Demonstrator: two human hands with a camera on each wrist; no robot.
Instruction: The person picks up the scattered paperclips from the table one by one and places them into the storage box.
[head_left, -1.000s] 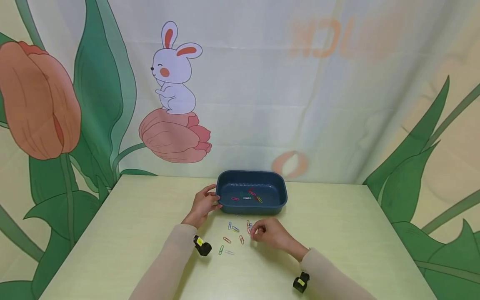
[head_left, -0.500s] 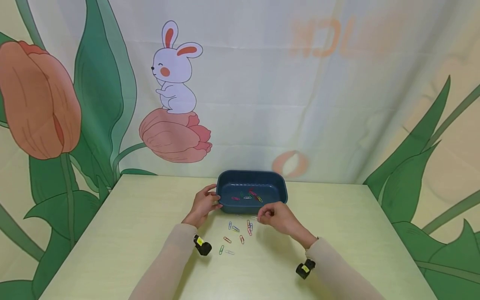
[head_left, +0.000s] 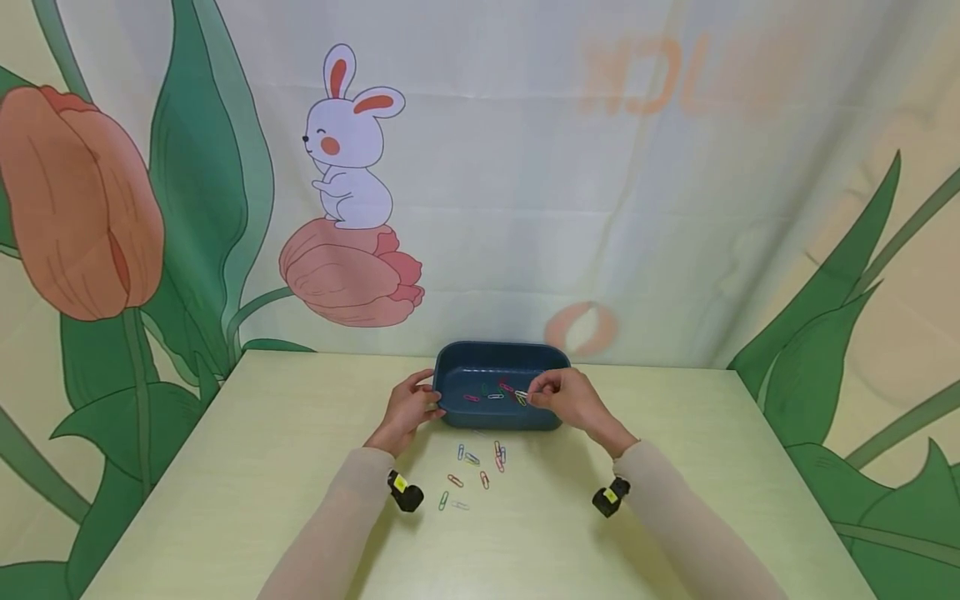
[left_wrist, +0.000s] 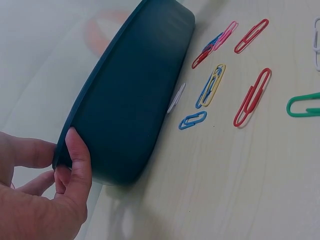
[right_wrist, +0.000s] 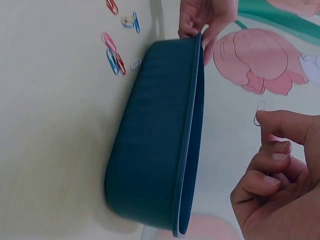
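A dark blue rectangular bin [head_left: 457,417] stands at the table's far side with several coloured paper clips lying inside. My left hand [head_left: 407,412] grips its left rim, thumb on the outer wall, as the left wrist view confirms. Over the bin's right side is my right hand [head_left: 573,402], pinching a white paper clip [right_wrist: 260,113] between thumb and index finger. On the table in front of the bin lie several loose paper clips, among them a red one [left_wrist: 252,97], a green one [head_left: 443,501] and a blue one [left_wrist: 192,120].
The pale wooden table [head_left: 300,467] reaches back to a hanging cloth [head_left: 510,183] printed with a rabbit and tulips. One white clip [left_wrist: 176,98] lies close against the bin's near wall. A small black camera is strapped to each wrist.
My right hand has moved from the loose clips on the table up and away to above the bin, carrying the white paper clip. The left hand stays on the rim.
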